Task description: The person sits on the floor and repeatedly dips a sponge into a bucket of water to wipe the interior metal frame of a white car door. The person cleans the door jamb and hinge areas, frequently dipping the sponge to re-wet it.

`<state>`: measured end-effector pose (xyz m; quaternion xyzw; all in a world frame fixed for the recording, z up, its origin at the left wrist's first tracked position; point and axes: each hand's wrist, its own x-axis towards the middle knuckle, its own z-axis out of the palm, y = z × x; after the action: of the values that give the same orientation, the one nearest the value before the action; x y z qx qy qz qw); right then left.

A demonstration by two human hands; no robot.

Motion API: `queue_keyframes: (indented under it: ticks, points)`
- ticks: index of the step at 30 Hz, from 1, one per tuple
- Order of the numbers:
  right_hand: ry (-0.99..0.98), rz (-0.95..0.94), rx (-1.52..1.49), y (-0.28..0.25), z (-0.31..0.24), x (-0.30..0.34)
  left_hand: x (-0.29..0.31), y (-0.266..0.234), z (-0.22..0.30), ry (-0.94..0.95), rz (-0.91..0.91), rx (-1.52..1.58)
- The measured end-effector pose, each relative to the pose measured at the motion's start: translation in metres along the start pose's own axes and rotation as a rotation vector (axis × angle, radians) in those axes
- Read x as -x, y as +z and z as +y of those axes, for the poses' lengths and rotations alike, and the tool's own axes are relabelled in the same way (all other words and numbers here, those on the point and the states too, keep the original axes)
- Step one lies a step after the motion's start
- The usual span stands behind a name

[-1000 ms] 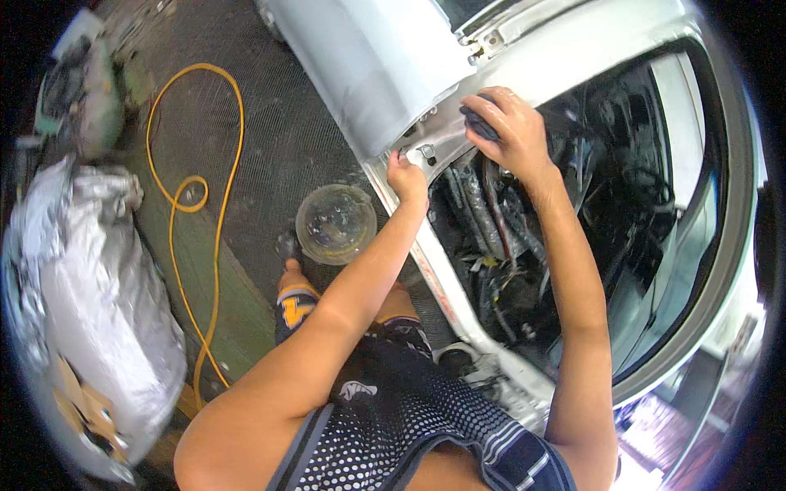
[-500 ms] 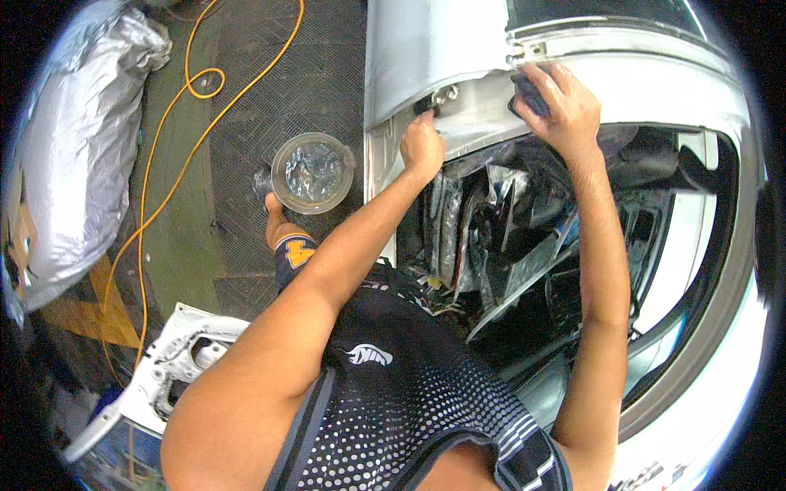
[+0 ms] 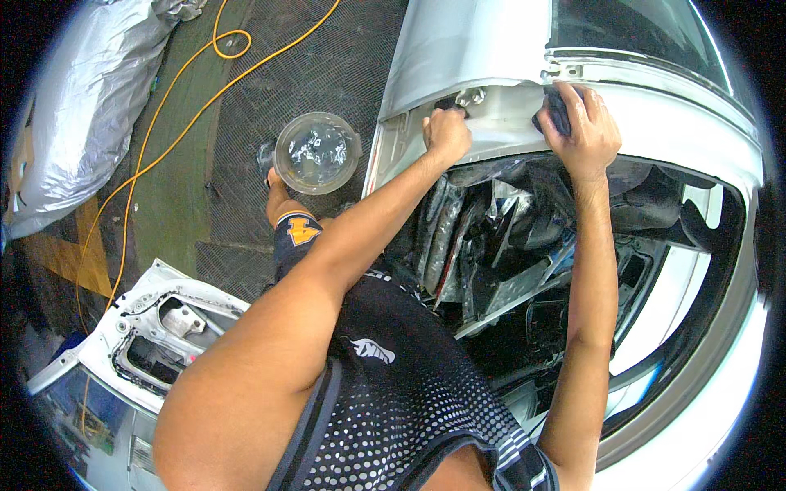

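Note:
My right hand (image 3: 589, 135) is curled over a dark grey sponge-like pad (image 3: 558, 113), which it presses against the white car body (image 3: 671, 119) beside a small metal bracket (image 3: 565, 72). My left hand (image 3: 448, 135) is closed in a fist at the edge of a silver body panel (image 3: 467, 53). A dark piece (image 3: 449, 104) shows just beyond its knuckles, next to a metal fitting (image 3: 471, 98); whether the fingers grip it is hidden. Below both hands lies the open door frame, with the stripped car interior (image 3: 499, 245) inside.
A round bucket of water (image 3: 318, 154) stands on dark floor matting at left. An orange hose (image 3: 147, 168) loops across the floor. A detached white car door (image 3: 139, 307) lies at lower left. A silver cover (image 3: 78, 114) drapes something bulky at far left. Dark window glass (image 3: 630, 29) is at upper right.
The view has shifted, so the car and both hands sit farther right. My right hand still holds the pad against the bodywork near the bracket; the left fist stays by the fitting.

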<state>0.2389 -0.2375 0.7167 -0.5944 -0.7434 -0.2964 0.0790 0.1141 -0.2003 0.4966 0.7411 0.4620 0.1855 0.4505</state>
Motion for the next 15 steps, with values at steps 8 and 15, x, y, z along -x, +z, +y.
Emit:
queue_keyframes:
  ticks: [8, 15]
  points:
    - [-0.002, -0.013, -0.002, 0.000, 0.001, 0.000, 0.024, -0.001, -0.009, 0.159, 0.153, 0.204]
    - [-0.043, 0.002, -0.003, 0.000, -0.002, -0.002, 0.024, 0.018, -0.023, 0.238, 0.309, 0.541]
